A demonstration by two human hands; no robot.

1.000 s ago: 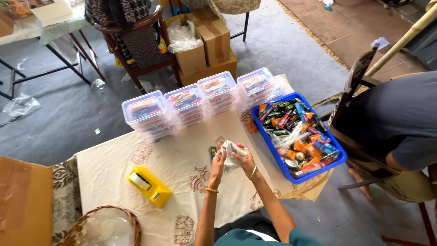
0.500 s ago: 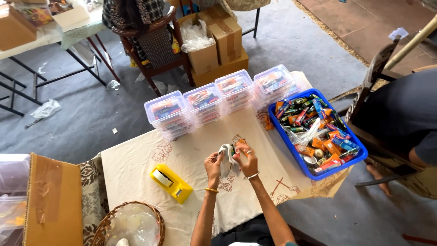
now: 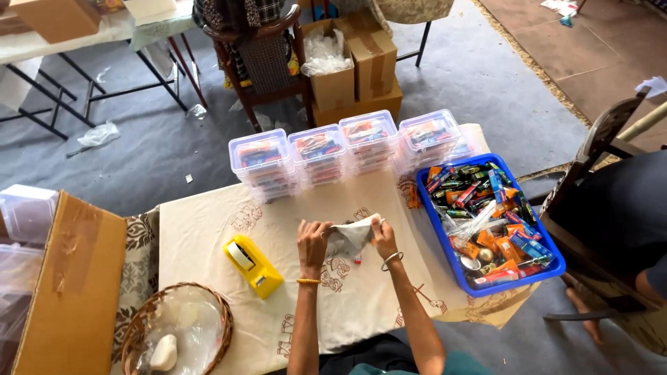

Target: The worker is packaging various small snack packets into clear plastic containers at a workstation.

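Room: grey floor, cardboard boxes (image 3: 351, 66) past the far edge of the table (image 3: 208, 229).
Table: covered with a pale printed cloth.
Blue tray (image 3: 490, 222): at the right edge, full of small colourful packs, still unsorted.
Clear boxes (image 3: 344, 149): four stacks along the far edge, already filled and closed.
Basket (image 3: 174, 337): near left corner.
Tape holder (image 3: 252, 264): yellow, left of the hands.
Left hand (image 3: 312, 241): pinching the bag.
Right hand (image 3: 383, 238): pinching the bag too.
Bag (image 3: 349, 236): small, clear, held between both hands over the table's middle; what's inside, can't tell.

The left hand (image 3: 312, 242) is wearing a thin orange bangle below its fingers; the right hand (image 3: 383, 238) is wearing a silver one; teal clothing is showing.
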